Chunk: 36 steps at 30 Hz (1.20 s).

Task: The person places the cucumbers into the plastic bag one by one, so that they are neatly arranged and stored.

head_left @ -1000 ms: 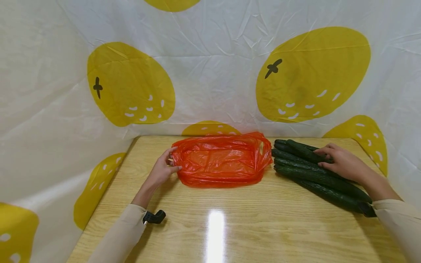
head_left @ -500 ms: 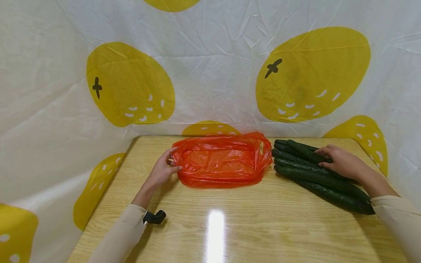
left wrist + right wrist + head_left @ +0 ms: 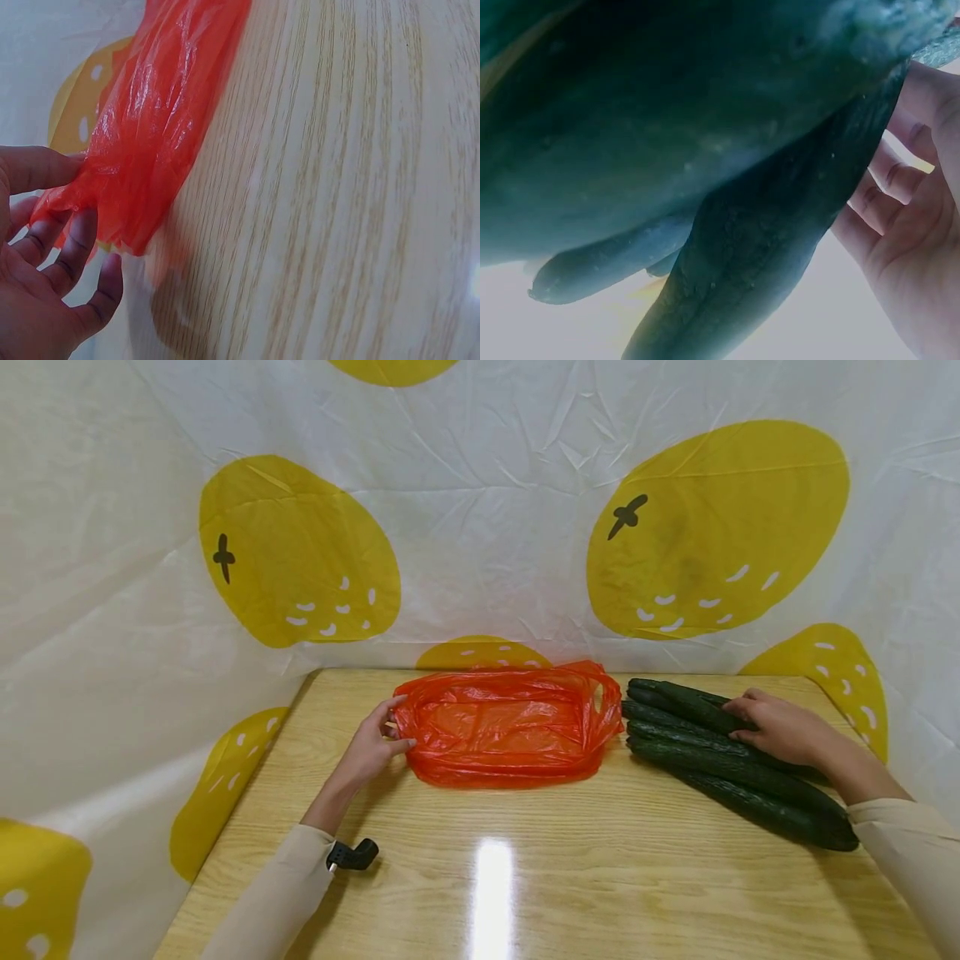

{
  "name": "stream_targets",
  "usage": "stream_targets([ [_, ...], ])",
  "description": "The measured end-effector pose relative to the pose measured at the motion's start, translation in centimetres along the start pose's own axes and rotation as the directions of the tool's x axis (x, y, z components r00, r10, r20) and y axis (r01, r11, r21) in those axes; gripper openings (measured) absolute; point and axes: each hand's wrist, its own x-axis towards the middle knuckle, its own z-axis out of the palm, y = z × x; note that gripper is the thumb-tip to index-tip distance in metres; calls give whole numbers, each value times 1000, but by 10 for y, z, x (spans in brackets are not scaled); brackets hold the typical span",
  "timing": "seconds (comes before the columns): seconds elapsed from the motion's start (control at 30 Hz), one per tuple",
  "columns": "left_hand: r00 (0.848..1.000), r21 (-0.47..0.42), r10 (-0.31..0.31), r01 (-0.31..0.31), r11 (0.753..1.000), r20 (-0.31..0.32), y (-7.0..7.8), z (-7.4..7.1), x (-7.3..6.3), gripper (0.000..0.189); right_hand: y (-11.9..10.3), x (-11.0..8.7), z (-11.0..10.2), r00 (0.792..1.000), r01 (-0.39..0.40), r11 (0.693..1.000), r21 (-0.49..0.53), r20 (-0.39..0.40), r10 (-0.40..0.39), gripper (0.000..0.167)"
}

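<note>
A thin red plastic bag (image 3: 498,727) lies spread at the far side of the table, its mouth facing up. My left hand (image 3: 371,745) holds its left end, with the thumb and fingers on either side of the gathered film in the left wrist view. To the right of the bag lie several long dark green cucumbers (image 3: 738,768), side by side and partly stacked. My right hand (image 3: 787,731) grips the uppermost cucumber (image 3: 697,706) with thumb and fingers. In the right wrist view, large cucumbers (image 3: 667,135) hide the fingertips.
The wooden table (image 3: 600,877) has a bright light reflection near its front middle. A white cloth (image 3: 487,560) with big yellow fruit prints hangs behind and along the sides. A black wrist mount (image 3: 354,855) sticks out at the left cuff.
My right forearm has shifted slightly away from me, and the black piece near its cuff no longer shows. The bag, the left hand and the grip on the cucumber look the same.
</note>
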Motion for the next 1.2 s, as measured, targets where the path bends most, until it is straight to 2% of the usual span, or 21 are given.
stream_targets([
  [0.37,1000,7,6,-6,1000,0,1,0,0,77,9,-1,-1,995,87,996,-26,-37,-88,37],
  [0.6,1000,4,7,-7,1000,3,3,0,-1,77,9,-6,-7,994,84,996,-32,-63,-86,38],
  [0.73,1000,11,5,-5,1000,4,3,0,-2,77,7,-8,-11,987,123,991,-49,-96,-127,39],
  [0.83,1000,17,8,-8,1000,5,3,-1,-2,77,6,-9,-14,986,137,989,-47,-93,-141,39],
  [1.07,1000,14,12,-12,1000,-16,-29,-2,13,80,5,-12,-21,991,119,993,-26,-52,-120,38],
  [1.2,999,16,19,-19,1000,-29,-33,-3,13,78,3,-13,-26,992,119,992,-29,-46,-120,39],
])
